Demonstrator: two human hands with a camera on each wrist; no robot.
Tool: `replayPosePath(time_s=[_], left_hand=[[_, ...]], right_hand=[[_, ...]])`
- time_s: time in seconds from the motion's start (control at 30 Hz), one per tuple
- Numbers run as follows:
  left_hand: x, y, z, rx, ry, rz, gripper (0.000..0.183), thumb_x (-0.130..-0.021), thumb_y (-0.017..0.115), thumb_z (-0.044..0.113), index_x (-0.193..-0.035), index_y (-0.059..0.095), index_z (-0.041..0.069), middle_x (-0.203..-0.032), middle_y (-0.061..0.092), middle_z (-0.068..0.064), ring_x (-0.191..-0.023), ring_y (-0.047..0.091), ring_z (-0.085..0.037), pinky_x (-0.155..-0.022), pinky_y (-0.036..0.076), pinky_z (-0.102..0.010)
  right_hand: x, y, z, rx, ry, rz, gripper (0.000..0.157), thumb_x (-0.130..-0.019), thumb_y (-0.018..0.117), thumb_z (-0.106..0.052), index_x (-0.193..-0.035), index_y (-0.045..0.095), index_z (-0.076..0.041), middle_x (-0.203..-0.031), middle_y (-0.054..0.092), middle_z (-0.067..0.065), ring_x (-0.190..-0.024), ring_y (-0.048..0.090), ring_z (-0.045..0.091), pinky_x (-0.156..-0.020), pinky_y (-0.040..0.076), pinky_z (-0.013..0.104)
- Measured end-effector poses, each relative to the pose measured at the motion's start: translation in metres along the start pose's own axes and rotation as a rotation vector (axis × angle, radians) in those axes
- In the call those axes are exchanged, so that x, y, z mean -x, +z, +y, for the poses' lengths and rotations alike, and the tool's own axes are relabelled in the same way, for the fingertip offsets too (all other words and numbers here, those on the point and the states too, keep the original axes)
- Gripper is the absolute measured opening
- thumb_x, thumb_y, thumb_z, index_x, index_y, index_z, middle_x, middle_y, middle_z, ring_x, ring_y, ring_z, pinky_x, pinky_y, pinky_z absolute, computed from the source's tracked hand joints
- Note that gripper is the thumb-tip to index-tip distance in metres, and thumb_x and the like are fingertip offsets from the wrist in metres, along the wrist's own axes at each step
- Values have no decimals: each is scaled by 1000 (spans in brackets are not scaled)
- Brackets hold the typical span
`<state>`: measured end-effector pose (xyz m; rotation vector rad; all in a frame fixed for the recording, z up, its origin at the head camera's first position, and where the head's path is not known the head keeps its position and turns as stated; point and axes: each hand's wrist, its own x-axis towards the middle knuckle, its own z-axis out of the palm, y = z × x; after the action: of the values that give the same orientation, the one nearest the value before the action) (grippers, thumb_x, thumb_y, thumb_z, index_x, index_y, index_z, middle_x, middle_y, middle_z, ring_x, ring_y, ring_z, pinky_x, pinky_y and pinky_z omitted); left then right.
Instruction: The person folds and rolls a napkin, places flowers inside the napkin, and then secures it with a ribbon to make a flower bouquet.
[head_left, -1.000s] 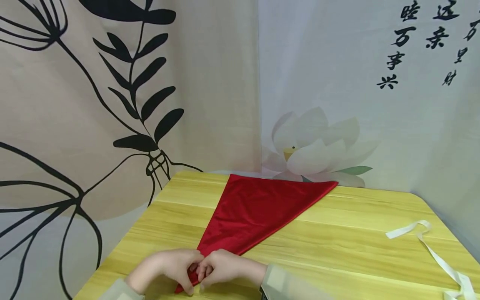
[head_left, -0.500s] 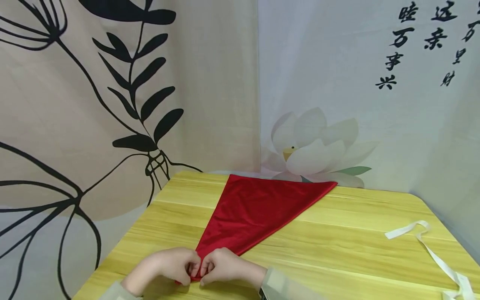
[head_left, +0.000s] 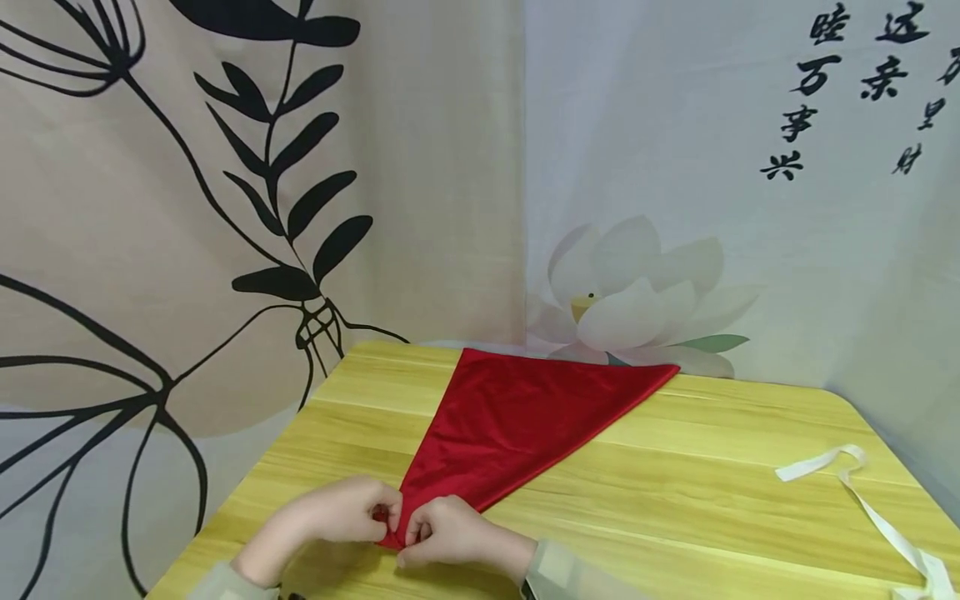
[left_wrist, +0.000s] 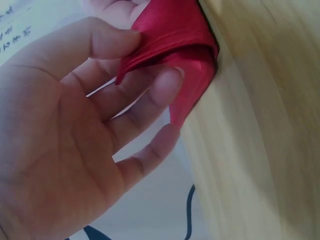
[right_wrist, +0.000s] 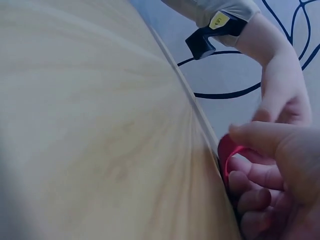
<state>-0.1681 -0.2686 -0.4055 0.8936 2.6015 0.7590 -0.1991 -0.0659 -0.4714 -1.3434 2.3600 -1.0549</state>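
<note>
A red, satiny triangular cloth (head_left: 517, 425) lies on the table, its long point toward me. At this near point my left hand (head_left: 348, 512) pinches a corner folded back over the cloth. The left wrist view shows the folded flap (left_wrist: 167, 32) between thumb and forefinger, the other fingers loosely bent below it. Close beside it, my right hand (head_left: 450, 533) pinches the cloth near the fold. In the right wrist view its thumb lies over the red fold (right_wrist: 227, 147), fingers curled underneath. The hands hide part of the folded tip.
A yellow wood-grain table (head_left: 675, 500) bears the cloth. At its right side lies a loose white ribbon (head_left: 885, 521). Behind the table hangs a printed curtain (head_left: 442, 167) with plants, a lotus and characters.
The cloth's near tip, which stuck out below the hands, has been folded up and back. My left hand has moved slightly away from me with it; the right hand stays nearly in place.
</note>
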Motion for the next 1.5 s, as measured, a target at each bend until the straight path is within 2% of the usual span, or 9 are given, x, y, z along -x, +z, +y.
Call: replayPosePath(time_s=[0.13,0.27,0.5,0.67,0.87,1.1,1.3,1.5], left_hand=[[-11,2,-5,71,18,8,21,-77,62,-3,-80,64,18,-72,56,15,-66,50,1,-59,44,-20],[-23,5,-12,154,30,16,18,-82,66,-1,-88,64,16,-77,62,10,-70,54,-2,-62,46,-23],[-35,7,-19,258,46,-1,21,-82,68,-1,-96,62,12,-76,65,7,-68,55,-3,-61,45,-21],[-42,9,-23,286,36,-16,24,-79,69,-2,-98,61,11,-70,61,6,-63,52,-2,-60,42,-19],[-53,9,-25,315,-28,-46,32,-80,76,9,-105,57,14,-66,62,5,-58,51,-3,-55,39,-18],[-59,10,-22,362,-46,-66,44,-80,78,7,-113,48,10,-70,67,-1,-59,55,-5,-53,39,-18],[-57,12,-28,371,-50,-104,38,-80,77,5,-109,52,8,-70,67,-1,-60,55,-6,-54,40,-19],[-51,6,-37,384,-70,-196,33,-77,73,-2,-104,56,4,-70,61,1,-62,53,-6,-57,41,-19]], right_hand=[[1,1,0,0,-1,27,22,-80,77,-32,-67,67,-18,-53,48,-24,-51,43,-11,-49,40,11],[1,2,2,-99,37,47,26,-83,75,-29,-64,67,-14,-52,48,-23,-49,41,-9,-47,37,12],[-1,1,6,-374,236,121,30,-84,73,-25,-60,66,-9,-47,51,-10,-39,41,2,-38,33,17],[0,-5,8,-426,320,129,28,-80,76,-25,-59,66,-9,-47,54,-4,-35,45,7,-35,39,21],[1,-18,14,-457,370,117,21,-79,72,-21,-66,68,-5,-50,56,0,-37,48,10,-36,42,24],[3,-26,25,-565,345,106,16,-83,72,-16,-75,70,-2,-55,56,2,-38,47,10,-36,41,22],[5,-25,27,-535,351,115,15,-83,72,-13,-72,68,-4,-55,55,2,-38,47,10,-37,41,22],[7,-28,25,-363,359,119,21,-80,73,-15,-63,63,-8,-51,55,0,-38,46,9,-37,40,22]])
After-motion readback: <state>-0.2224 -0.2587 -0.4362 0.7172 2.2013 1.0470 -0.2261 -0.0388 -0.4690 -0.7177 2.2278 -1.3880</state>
